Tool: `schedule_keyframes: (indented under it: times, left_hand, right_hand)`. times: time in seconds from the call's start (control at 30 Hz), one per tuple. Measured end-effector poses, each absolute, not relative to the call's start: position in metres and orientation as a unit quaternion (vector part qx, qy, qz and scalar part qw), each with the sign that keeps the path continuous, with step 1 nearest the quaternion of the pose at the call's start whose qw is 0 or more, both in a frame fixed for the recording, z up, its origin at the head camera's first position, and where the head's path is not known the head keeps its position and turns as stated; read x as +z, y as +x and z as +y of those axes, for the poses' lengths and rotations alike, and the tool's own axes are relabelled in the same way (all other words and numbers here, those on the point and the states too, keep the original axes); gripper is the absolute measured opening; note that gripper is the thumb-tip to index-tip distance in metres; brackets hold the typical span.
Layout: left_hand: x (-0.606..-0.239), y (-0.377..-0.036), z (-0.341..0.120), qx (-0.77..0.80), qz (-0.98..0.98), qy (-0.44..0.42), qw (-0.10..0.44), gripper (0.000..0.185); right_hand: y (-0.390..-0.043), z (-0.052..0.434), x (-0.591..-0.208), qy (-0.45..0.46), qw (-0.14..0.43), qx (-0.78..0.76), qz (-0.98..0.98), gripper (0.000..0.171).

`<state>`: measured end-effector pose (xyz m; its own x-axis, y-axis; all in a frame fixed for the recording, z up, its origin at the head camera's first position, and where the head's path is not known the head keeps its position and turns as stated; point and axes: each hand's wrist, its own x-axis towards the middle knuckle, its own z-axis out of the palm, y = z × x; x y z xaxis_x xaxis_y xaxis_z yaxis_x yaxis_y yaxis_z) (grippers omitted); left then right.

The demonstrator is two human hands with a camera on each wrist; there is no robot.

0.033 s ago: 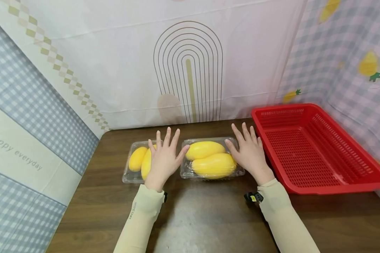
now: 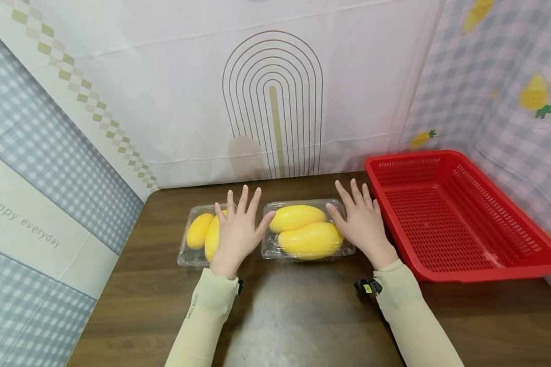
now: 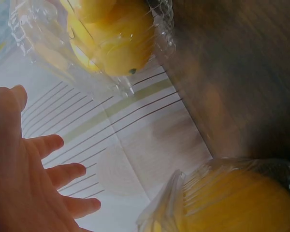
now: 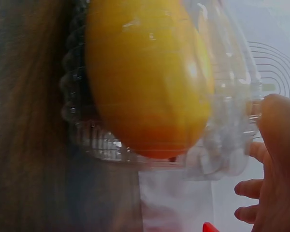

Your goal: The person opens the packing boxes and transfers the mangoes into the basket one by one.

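mangoes in clear plastic clamshell boxes sit on the dark wooden table (image 2: 298,311), and both hands frame the middle box (image 2: 306,230). the left hand (image 2: 237,232) is spread with straight fingers, grasping nothing, hovering over the gap between the two boxes, its thumb tip near the middle box's left edge. the right hand (image 2: 361,221) is likewise flat and relaxed, holding nothing, just beside that box's right edge. the middle box holds two yellow mangoes (image 2: 309,239) lying lengthwise; the right wrist view shows one mango (image 4: 145,72) close up through the ribbed plastic. the left box (image 2: 190,252), partly hidden under the left hand, holds more mangoes (image 2: 199,230). to the right, near the right hand, a red slotted basket (image 2: 459,214) rests on the table. patterned cloths hang on the far side and at both sides.
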<state>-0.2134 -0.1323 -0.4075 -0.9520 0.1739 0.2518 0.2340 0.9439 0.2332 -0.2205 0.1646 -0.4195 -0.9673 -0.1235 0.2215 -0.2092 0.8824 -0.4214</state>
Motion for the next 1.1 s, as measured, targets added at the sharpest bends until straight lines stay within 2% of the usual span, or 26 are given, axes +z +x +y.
schedule_keyframes:
  times: [0.27,0.73,1.0,1.1]
  left_hand:
    - [-0.408,-0.211,-0.135,-0.136,-0.979,-0.102,0.110,0.076]
    - [-0.410,-0.207,-0.132,-0.140,-0.976,-0.108,0.127,0.074]
    - [-0.412,-0.203,-0.128,-0.160,-0.970,-0.124,0.136,0.071]
    - [-0.411,-0.202,-0.126,-0.169,-0.966,-0.135,0.140,0.067]
  right_hand:
    - [-0.222,0.165,-0.427,0.087,0.081,0.256,-0.959,0.069]
    - [-0.227,0.177,-0.425,0.072,0.118,0.306,-0.942,0.063]
    - [-0.224,0.178,-0.428,0.053,0.065,0.327,-0.941,0.063]
    - [-0.224,0.177,-0.425,0.056,0.065,0.332,-0.939,0.065]
